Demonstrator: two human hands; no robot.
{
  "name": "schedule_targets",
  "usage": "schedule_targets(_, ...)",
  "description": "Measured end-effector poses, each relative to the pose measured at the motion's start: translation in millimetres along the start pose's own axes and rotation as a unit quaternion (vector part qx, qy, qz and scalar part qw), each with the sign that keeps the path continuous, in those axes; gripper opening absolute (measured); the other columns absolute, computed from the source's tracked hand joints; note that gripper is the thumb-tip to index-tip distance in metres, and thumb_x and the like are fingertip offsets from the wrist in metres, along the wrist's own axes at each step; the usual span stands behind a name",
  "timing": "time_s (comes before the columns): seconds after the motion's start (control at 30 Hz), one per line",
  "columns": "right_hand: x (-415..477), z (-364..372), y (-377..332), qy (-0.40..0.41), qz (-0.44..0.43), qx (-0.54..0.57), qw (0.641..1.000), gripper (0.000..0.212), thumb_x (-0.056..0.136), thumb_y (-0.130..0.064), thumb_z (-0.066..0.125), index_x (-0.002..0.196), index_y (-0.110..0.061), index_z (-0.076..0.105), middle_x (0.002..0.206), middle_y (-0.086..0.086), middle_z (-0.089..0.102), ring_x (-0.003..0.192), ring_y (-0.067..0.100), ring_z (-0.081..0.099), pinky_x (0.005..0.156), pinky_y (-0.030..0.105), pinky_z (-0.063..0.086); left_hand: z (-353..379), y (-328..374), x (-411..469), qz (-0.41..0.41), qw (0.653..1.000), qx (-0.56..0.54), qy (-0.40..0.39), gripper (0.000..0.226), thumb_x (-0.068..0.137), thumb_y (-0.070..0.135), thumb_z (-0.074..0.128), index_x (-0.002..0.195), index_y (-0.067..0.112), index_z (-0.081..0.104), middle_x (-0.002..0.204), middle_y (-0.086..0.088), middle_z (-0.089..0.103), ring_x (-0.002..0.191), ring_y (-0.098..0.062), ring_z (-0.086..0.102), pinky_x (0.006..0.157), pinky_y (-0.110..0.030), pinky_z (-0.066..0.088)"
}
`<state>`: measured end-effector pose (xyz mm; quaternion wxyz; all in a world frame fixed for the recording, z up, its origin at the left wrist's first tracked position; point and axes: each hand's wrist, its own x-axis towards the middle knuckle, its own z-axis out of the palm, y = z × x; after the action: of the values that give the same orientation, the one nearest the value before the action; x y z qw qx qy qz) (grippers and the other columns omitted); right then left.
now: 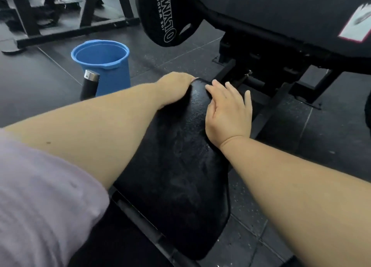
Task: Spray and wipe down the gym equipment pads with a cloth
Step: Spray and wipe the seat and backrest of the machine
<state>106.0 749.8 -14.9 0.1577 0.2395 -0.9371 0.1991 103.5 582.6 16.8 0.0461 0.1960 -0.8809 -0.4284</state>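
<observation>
Sleeve [40,196]: pale lilac, near left, closest to us; we see it covering the left upper arm.
Left arm: bare and stretched out straight from near left toward the far end of the pad [180,176].
Left hand [176,87]: blurred, knuckles up, lying on the pad's far left corner. Its fingers drop out of sight over the far edge, so we cannot tell whether they grip.
Right arm: bare, reaching in from near right, wrist bent slightly left.
Right hand [228,114]: flat and relaxed, fingers straight and spread, resting on the pad's far right edge and holding nothing.
Hands: we count two, near each other at the far end, not touching.
Pad: one black pad with a wet sheen, lying lengthwise under both arms.
Bucket [102,63]: one, blue, on the floor far left of the pad.
Handle [90,83]: one, black with a chrome cap, just in front of the bucket.
Plate [160,15]: one black weight plate, beyond the hands.
</observation>
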Motion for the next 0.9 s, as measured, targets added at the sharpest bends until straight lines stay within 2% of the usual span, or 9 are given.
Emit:
schedule_targets(0.1,0,-1,1,0.021,0.014,0.046,0.999,0.044,0.097,-0.023,0.035,0.136,-0.031,0.054,0.148,-0.014,0.046,0.14,0.013,0.034,0.121,0.041,0.009,-2,-11,3,-0.001,0.996,0.079,-0.027,0.026,0.103,0.031,0.034,0.091,0.019,0.054,0.109,-0.016,0.057,0.078,-0.024,0.049,0.062,-0.03,0.035)
schedule_targets(0.27,3,0,0,0.048,0.005,0.068,0.997,0.048,0.089,-0.025,0.033,0.129,-0.028,0.061,0.141,-0.01,0.055,0.13,0.015,0.047,0.114,0.046,0.029,-24,-58,-25,-0.011,0.988,0.144,-0.056,0.041,0.108,0.032,0.029,0.125,0.007,0.058,0.14,-0.017,0.051,0.123,-0.032,0.049,0.096,-0.031,0.034)
schedule_targets(0.33,3,0,-1,0.053,-0.004,0.068,0.996,0.047,0.09,-0.024,0.034,0.128,-0.026,0.061,0.139,-0.008,0.057,0.128,0.017,0.049,0.112,0.047,0.032,-39,-70,-35,-0.021,0.976,0.198,-0.087,0.043,0.107,0.036,0.031,0.098,0.01,0.064,0.124,-0.016,0.059,0.115,-0.032,0.051,0.092,-0.032,0.035)
schedule_targets(0.43,1,0,-1,0.044,0.0,0.057,0.997,0.043,0.094,-0.021,0.037,0.13,-0.027,0.058,0.142,-0.01,0.053,0.133,0.017,0.044,0.117,0.048,0.024,-54,-93,-51,-0.02,0.97,0.238,-0.048,0.044,0.105,0.039,0.036,0.065,0.023,0.047,0.077,0.002,0.054,0.098,-0.032,0.053,0.08,-0.034,0.036)
schedule_targets(0.53,1,0,-1,0.035,0.003,0.042,0.998,0.042,0.097,-0.018,0.039,0.133,-0.028,0.055,0.144,-0.01,0.05,0.137,0.018,0.039,0.12,0.046,0.015,-52,-119,-71,-0.055,0.958,0.282,0.0,0.035,0.106,0.031,0.03,0.089,0.015,0.056,0.104,-0.011,0.065,0.11,-0.039,0.053,0.086,-0.039,0.04)
schedule_targets(0.63,2,0,-1,0.027,0.005,0.036,0.999,0.042,0.097,-0.018,0.039,0.134,-0.028,0.055,0.145,-0.009,0.05,0.137,0.019,0.039,0.121,0.046,0.013,-45,-130,-86,-0.133,0.953,0.273,0.024,0.036,0.106,0.015,0.019,0.117,0.002,0.051,0.134,-0.024,0.053,0.122,-0.04,0.049,0.098,-0.043,0.038)
schedule_targets(0.73,0,-5,-2,0.021,0.008,0.017,1.0,0.042,0.097,-0.018,0.038,0.134,-0.028,0.055,0.146,-0.009,0.05,0.134,0.02,0.042,0.12,0.048,0.016,-48,-128,-98,-0.127,0.958,0.257,0.019,0.038,0.107,0.018,0.017,0.129,0.005,0.045,0.138,-0.02,0.052,0.123,-0.038,0.049,0.102,-0.044,0.039)
schedule_targets(0.83,0,-6,-7,0.019,0.011,0.004,1.0,0.043,0.097,-0.018,0.037,0.135,-0.028,0.054,0.146,-0.008,0.049,0.134,0.02,0.042,0.12,0.048,0.016,-59,-139,-118,-0.157,0.952,0.263,0.006,0.032,0.105,0.024,0.017,0.117,0.011,0.043,0.128,-0.019,0.056,0.102,-0.037,0.051,0.089,-0.042,0.041)
schedule_targets(0.9,-1,-5,-9,0.018,0.012,0.004,1.0,0.043,0.096,-0.018,0.038,0.135,-0.027,0.055,0.146,-0.008,0.05,0.135,0.021,0.042,0.12,0.049,0.017,-58,-152,-129,-0.214,0.943,0.256,0.002,0.038,0.103,0.021,0.021,0.136,0.012,0.037,0.123,-0.018,0.057,0.101,-0.037,0.053,0.087,-0.046,0.045)
